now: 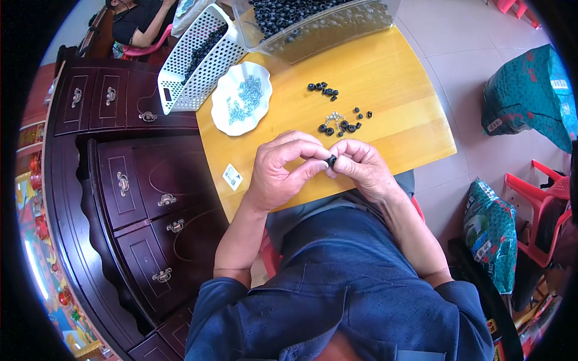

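A small round black part (331, 160) is pinched between the fingertips of both hands, just above the table's near edge. My left hand (286, 165) grips it with thumb and forefinger, and my right hand (360, 166) closes on it from the other side. Just beyond my hands lies a loose group of black round pieces (344, 126) with some small clear pieces (335, 118) among them. Farther back is another little cluster of black pieces (325, 89). To the left, a white wavy-edged dish (221, 99) holds many small clear pieces.
A clear bin (337, 35) full of black pieces and a white perforated basket (174, 78) stand at the table's (415, 78) far side. A dark wooden cabinet (129, 210) borders the left. At right are green bags (521, 90) and a red stool (530, 222). Another person sits far left.
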Demonstrator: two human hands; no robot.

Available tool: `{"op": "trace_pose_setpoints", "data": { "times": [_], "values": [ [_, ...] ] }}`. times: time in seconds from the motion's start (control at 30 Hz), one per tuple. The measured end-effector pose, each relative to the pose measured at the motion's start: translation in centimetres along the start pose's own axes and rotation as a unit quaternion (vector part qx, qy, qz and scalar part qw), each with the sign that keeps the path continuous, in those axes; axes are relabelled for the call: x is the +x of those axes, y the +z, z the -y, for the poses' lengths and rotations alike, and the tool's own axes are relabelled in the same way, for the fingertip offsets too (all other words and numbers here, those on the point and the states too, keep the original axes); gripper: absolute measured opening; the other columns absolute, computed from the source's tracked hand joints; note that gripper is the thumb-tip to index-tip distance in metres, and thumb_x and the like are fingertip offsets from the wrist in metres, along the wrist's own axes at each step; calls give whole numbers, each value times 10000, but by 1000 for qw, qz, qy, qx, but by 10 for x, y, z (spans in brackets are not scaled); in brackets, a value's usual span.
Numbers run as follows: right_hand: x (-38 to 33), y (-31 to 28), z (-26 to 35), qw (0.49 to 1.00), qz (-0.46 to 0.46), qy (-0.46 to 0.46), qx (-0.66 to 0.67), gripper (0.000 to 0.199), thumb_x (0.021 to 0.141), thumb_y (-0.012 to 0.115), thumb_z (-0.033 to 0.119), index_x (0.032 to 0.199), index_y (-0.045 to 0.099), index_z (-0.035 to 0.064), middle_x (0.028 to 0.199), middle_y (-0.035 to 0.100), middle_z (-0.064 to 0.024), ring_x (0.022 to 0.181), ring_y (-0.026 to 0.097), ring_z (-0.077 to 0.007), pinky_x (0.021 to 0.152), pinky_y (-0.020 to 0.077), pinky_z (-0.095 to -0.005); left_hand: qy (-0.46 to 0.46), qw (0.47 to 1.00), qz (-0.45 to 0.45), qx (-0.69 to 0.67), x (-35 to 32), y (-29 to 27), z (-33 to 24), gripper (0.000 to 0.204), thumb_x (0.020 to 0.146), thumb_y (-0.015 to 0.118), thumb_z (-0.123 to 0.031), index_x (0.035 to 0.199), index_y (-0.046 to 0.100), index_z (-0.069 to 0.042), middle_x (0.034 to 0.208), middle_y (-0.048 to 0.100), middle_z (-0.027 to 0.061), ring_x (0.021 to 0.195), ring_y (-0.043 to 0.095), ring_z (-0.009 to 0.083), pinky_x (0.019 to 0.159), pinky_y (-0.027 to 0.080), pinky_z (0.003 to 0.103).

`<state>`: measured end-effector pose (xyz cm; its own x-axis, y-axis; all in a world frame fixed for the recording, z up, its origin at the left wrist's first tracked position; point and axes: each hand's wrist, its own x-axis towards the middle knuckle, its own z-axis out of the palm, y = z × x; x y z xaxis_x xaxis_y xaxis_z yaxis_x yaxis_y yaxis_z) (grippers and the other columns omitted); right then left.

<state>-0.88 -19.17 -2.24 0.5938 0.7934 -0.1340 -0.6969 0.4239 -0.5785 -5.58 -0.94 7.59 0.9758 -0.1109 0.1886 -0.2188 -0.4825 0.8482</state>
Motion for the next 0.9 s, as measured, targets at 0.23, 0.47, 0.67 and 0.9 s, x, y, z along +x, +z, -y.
{"op": "trace_pose_setpoints", "data": {
  "times": [0.23, 0.47, 0.67, 0.9],
  "values": [
    [0, 1, 0, 1000, -2, 5, 3, 196, 929, 717, 187, 1046, 694, 31, 899, 703, -22, 843, 644, -102, 848, 504, -266, 3, 1000, -14, -27, -3, 4, 8, 152, 789, 797, -2, 914, 712, 14, 893, 692, 103, 827, 646, 190, 750, 502, 280],
    [0, 0, 0, 1000, -6, 7, 15, 188, 935, 715, 194, 1029, 703, 31, 880, 705, -26, 828, 644, -104, 849, 502, -268, 15, 999, -41, -26, -5, 10, 13, 143, 788, 799, -36, 909, 723, -43, 895, 702, 74, 847, 652, 196, 799, 502, 310],
    [0, -1, -1, 1000, -7, 5, 15, 195, 937, 716, 204, 1025, 705, 31, 877, 707, -29, 832, 644, -106, 851, 501, -277, -2, 998, -33, -53, -4, 10, 14, 144, 787, 804, -42, 904, 721, -40, 910, 697, 76, 880, 654, 204, 816, 503, 310],
    [-1, -1, -1, 999, 2, 11, 30, 185, 936, 715, 212, 991, 716, 36, 871, 709, -36, 838, 642, -118, 867, 493, -285, -83, 963, 52, -252, -2, 4, 14, 173, 809, 792, 20, 958, 708, -7, 1036, 646, 66, 940, 642, 131, 809, 548, 266]
  ]
}}
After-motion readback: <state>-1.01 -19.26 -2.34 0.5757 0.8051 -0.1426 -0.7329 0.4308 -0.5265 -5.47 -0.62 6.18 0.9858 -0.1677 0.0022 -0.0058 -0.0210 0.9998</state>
